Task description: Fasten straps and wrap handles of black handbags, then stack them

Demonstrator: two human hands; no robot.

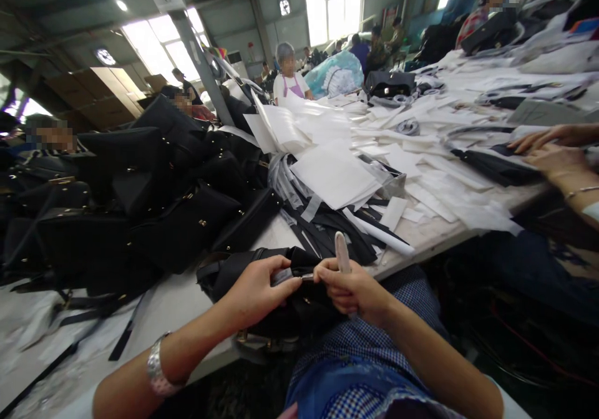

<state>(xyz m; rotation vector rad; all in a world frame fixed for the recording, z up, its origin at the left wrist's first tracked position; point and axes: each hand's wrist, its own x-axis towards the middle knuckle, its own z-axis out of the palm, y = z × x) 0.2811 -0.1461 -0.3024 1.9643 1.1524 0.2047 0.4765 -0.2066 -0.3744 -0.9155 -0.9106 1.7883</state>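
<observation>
A black handbag (pixel 294 319) lies partly on the table edge and over my lap, between my hands. My left hand (pixel 255 288) is closed on its upper edge, thumb and fingers around a greyish strip (pixel 281 276) at the opening. My right hand (pixel 358 291) is wrapped round a slim tool with a whitish handle (pixel 342 252), which sticks up above the fist. A small shiny metal piece (pixel 307 277) shows between the fingertips of both hands; whether it belongs to the tool or the bag, I cannot tell.
Black handbags (pixel 140 201) are heaped at left. Black straps (pixel 327 238) and white sheets (pixel 334 173) lie ahead on the table (pixel 435 244). At right, a co-worker's hands (pixel 556 151) rest by a black piece (pixel 496 166). A slanted post (pixel 203 70) rises beyond the heap.
</observation>
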